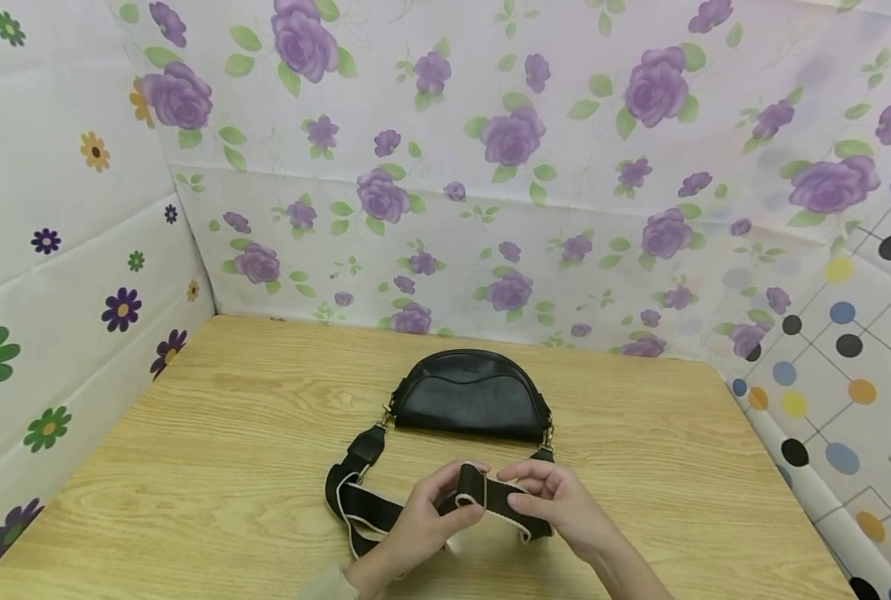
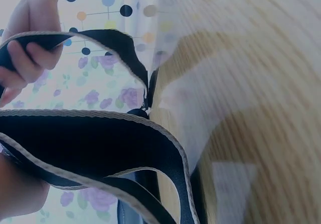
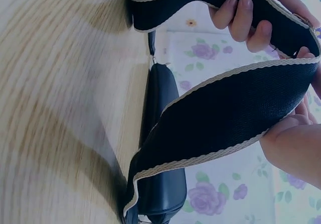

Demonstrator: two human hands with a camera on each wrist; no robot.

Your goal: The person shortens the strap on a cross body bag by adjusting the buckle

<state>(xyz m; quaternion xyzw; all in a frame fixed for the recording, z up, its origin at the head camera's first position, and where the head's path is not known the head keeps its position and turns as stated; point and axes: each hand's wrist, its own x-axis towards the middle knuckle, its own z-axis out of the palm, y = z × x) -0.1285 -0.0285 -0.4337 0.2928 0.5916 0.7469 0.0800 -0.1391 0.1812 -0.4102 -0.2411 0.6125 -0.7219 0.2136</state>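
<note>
A black half-moon shoulder bag (image 1: 469,396) lies on the table with its wide black strap (image 1: 516,502), edged in cream, looped toward me. My left hand (image 1: 428,512) grips the strap beside a thin metal slider (image 1: 485,490), where the webbing folds into a small loop. On the slider's other side, my right hand (image 1: 561,502) pinches the strap between thumb and fingers. The right wrist view shows the left fingers (image 3: 241,20) curled round the raised webbing, above the tabletop. Slack strap hangs down from both hands in the wrist views.
The wooden table (image 1: 227,450) carries the bag near its far edge. Brass-toned clips (image 1: 387,414) join strap and bag at both ends. Flowered cloth (image 1: 445,192) hangs right behind the table, with patterned sheets (image 1: 828,400) at the sides.
</note>
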